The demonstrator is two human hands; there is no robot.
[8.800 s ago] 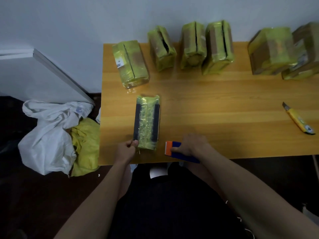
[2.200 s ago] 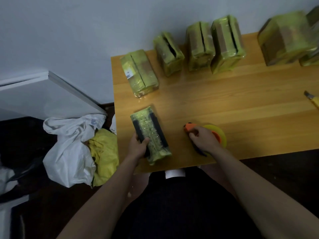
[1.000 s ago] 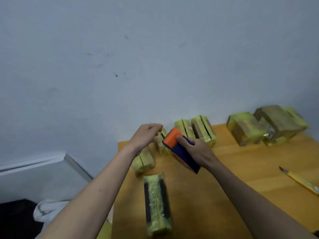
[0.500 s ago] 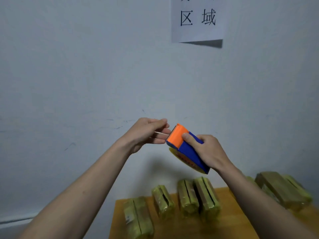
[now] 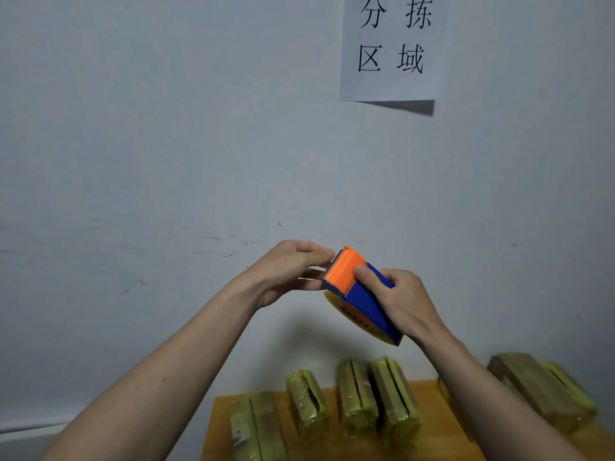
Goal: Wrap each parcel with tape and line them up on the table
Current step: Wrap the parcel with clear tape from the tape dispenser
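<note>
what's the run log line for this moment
right hand grips tape dispenser | left hand pinches tape end | wrapped parcels on table

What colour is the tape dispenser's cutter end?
Orange, on a blue body; the tape dispenser shows clearly in the head view.

Paper sign with black characters hangs on pale wall.

Scuffed pale wall — paper sign taped up.
</note>
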